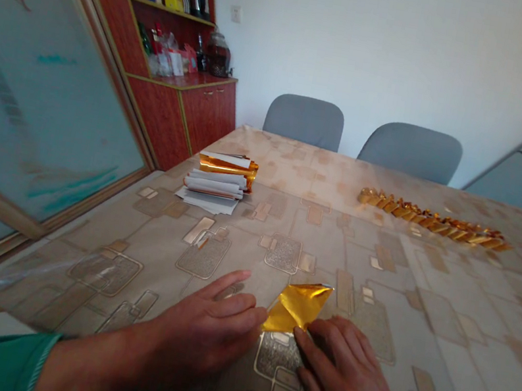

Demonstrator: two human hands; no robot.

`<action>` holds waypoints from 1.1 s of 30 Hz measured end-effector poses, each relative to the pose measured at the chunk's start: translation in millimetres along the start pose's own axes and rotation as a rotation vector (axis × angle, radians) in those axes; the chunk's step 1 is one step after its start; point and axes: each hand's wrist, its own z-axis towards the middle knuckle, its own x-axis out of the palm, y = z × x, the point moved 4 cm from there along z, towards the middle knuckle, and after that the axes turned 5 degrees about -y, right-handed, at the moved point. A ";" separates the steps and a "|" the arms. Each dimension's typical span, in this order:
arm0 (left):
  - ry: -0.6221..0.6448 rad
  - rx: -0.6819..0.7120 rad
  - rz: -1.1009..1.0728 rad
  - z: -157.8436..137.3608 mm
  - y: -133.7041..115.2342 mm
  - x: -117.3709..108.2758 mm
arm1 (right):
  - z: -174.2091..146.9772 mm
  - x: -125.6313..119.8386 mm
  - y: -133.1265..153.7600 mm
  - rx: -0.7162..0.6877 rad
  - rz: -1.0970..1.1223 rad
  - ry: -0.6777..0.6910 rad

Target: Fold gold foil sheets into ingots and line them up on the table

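Observation:
A sheet of gold foil paper [298, 308], creased and folded into a slanted diamond-like shape, is between my two hands above the patterned tablecloth. My left hand [220, 322] pinches its lower left corner, thumb and fingers together, with the little or index finger stretched out behind. On the other side my right hand [346, 370] grips the lower right edge between thumb and fingertips. Farther back on the left lies a stack of foil paper sheets [217, 185], grey backs showing with gold between. A long row of folded gold pieces [432, 219] lies at the back right.
The table [257, 248] has a patterned cloth. Two grey chairs [304, 119] stand at its far side before a white wall. At the left are a red wooden cabinet [209, 113] with jars and boxes, and a frosted glass sliding door [50, 80].

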 end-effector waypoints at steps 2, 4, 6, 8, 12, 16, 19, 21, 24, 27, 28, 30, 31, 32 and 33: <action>0.009 -0.010 0.017 9.3 -7.9 7.2 | 1.1 0.1 3.1 -0.013 0.003 -0.032; 0.014 -0.017 0.014 19.0 -13.7 14.0 | 1.0 -0.3 3.9 -0.028 -0.005 -0.056; 0.011 -0.021 0.012 25.8 -16.4 18.5 | 0.3 -0.8 3.2 -0.036 -0.017 -0.064; 0.008 -0.029 0.016 27.2 -16.1 20.4 | -0.4 -1.7 2.0 -0.038 -0.033 -0.072; 0.001 -0.055 0.017 14.2 -11.9 17.3 | -1.8 -1.0 1.3 -0.019 -0.036 -0.093; 0.023 -0.114 -0.041 -7.8 -7.5 12.3 | -0.4 -1.6 5.0 0.012 0.009 -0.082; 0.027 -0.164 -0.082 -14.8 -5.1 9.7 | 8.6 -10.7 4.3 0.059 0.140 -0.033; -0.014 -0.196 -0.104 -9.8 -2.2 8.5 | 20.6 -20.1 -4.6 0.116 0.274 -0.022; -0.116 -0.207 -0.112 9.0 4.6 9.2 | 44.8 -29.6 -33.6 0.216 0.326 -0.095; -0.120 -0.244 -0.120 29.0 13.6 16.3 | 66.0 -21.2 -63.0 0.248 0.344 -0.108; -0.100 -0.266 -0.133 33.7 16.3 19.1 | 70.2 -13.1 -69.4 0.262 0.368 -0.040; -0.050 -0.318 -0.169 38.9 20.3 23.9 | 73.8 0.1 -74.3 0.242 0.382 0.031; -0.033 -0.339 -0.188 39.7 21.5 25.4 | 73.3 5.9 -73.7 0.226 0.377 0.067; -0.020 -0.358 -0.206 39.5 22.3 26.2 | 71.8 10.3 -72.0 0.211 0.364 0.092; -0.014 -0.374 -0.223 38.8 22.8 26.5 | 69.5 13.6 -70.1 0.205 0.353 0.113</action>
